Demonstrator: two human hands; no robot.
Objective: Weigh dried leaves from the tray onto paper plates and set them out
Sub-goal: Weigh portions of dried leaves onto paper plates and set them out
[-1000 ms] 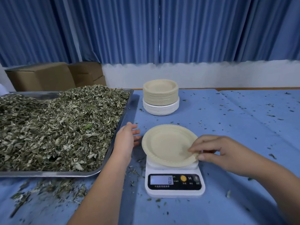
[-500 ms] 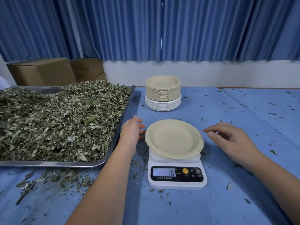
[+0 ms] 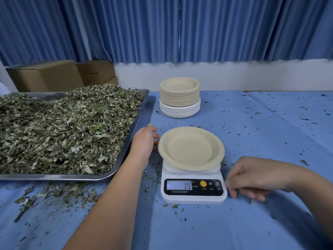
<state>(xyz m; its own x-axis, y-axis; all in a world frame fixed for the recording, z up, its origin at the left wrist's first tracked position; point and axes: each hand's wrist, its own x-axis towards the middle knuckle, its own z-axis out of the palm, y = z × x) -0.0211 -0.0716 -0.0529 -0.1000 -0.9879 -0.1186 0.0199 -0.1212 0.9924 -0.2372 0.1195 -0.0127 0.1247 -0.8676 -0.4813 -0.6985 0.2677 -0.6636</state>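
R hand [image 3: 255, 179] dropped from beside plate [image 3: 191, 148] to front-right corner of scale [image 3: 193, 199] — loosely curled, gripping nothing. L hand [image 3: 144, 139] flat, released, between tray [image 3: 137, 123] edge & plate. Plate on scale; leaves [image 3: 63, 127] in tray; tabletop [image 3: 270, 123] right side — only crumbs [image 3: 304, 161].

Broad rectangular steel tray [image 3: 54, 176]: bare metal, dully reflective along the rim; the grey-green dried leaves [image 3: 63, 132] look brittle, crumpled and matt. Round beige paper plate [image 3: 191, 148]: matt pressed pulp with a crimped rim, as is the beige-over-white stack of paper plates [image 3: 180, 98]; small white plastic kitchen scale [image 3: 192, 199] smooth, faintly shiny, its black panel glossy. Blue table cover [image 3: 261, 141] matt, cloth or paper, cannot tell which; brown cardboard boxes [image 3: 45, 76] dull, pleated blue curtains [image 3: 126, 29] soft cloth.
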